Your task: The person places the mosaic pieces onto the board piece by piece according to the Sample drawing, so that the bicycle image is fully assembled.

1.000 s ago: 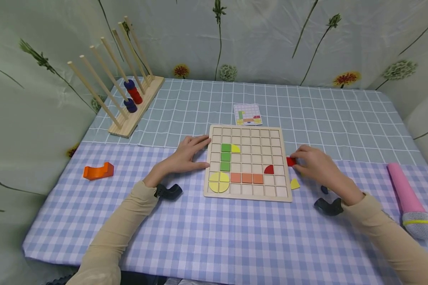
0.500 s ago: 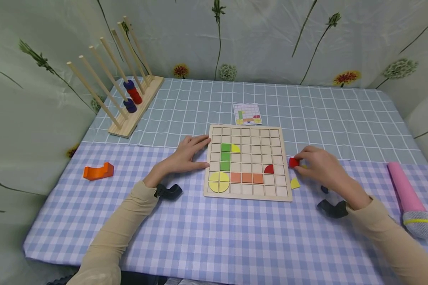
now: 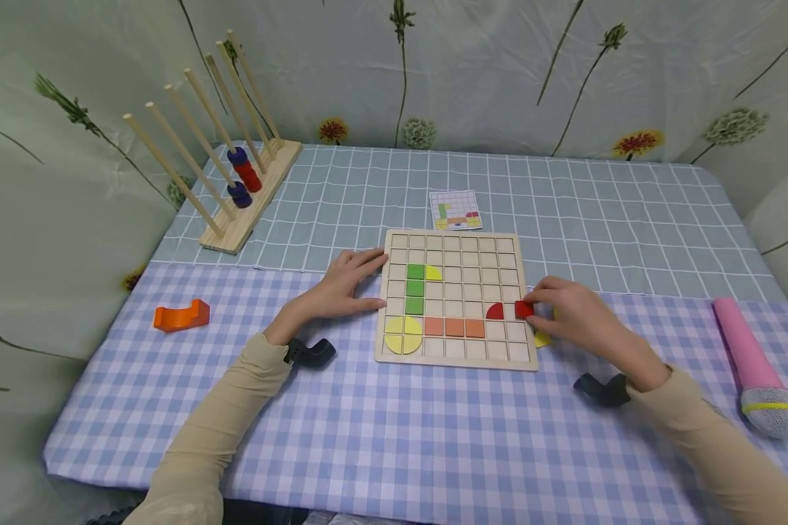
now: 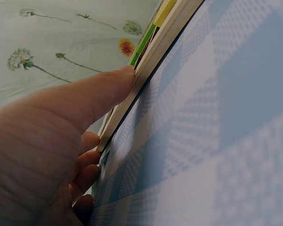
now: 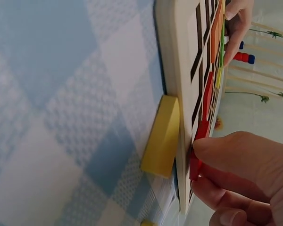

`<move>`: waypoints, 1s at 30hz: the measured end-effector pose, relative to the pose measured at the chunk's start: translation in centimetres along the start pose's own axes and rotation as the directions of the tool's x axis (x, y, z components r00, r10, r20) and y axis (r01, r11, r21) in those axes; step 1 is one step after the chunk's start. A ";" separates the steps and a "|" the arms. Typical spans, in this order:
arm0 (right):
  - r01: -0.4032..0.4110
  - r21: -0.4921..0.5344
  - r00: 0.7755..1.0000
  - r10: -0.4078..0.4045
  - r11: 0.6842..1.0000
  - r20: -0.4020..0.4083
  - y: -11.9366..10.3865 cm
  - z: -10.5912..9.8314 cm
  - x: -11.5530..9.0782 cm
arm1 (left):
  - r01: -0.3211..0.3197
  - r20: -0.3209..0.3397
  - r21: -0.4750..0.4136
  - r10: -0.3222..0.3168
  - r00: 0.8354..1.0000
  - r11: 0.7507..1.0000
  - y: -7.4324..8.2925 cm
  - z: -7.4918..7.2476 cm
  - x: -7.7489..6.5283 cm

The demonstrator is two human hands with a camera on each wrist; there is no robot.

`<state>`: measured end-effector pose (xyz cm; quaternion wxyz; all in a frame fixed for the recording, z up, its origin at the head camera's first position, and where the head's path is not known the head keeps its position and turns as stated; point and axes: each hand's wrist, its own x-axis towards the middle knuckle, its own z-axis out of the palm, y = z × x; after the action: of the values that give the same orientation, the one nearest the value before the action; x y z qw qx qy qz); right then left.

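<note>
A wooden grid board (image 3: pixel 454 258) lies on the table. My left hand (image 3: pixel 341 286) touches its left edge with thumb and extended fingers. With thumb and fingertips, my right hand (image 3: pixel 574 317) pinches a red tile (image 3: pixel 524 310) at the board's right edge, beside a red quarter-circle tile (image 3: pixel 495 312). Green tiles (image 3: pixel 415 287), a yellow quarter-circle (image 3: pixel 435 274), orange tiles (image 3: pixel 455 329) and yellow quarters forming a circle (image 3: pixel 412 345) sit in the grid. A loose yellow tile (image 5: pixel 161 139) lies against the board's edge below my right hand, partly hidden in the head view.
A printed pattern card (image 3: pixel 456 208) lies behind the board. At the back left stands a wooden peg rack (image 3: pixel 269 179) with blue and red rings. An orange block (image 3: pixel 181 316) lies at left, a pink toy microphone (image 3: pixel 748 350) at right.
My right hand has shifted the red tile from the cloth beside the board left and nearer, over the board's right edge. My left hand stays put.
</note>
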<state>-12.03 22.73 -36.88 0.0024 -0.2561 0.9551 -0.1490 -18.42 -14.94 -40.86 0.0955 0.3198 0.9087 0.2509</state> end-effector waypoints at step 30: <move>0.070 0.038 0.997 -0.071 0.997 0.030 0.1 -0.7 -2.1 | 0.004 -0.001 -0.006 -0.004 1.000 1.000 -0.2 0.0 0.1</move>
<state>-10.34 24.04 -36.38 0.0167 -0.2920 0.9423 -0.1628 -18.59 -14.99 -40.96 0.0964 0.3176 0.9085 0.2538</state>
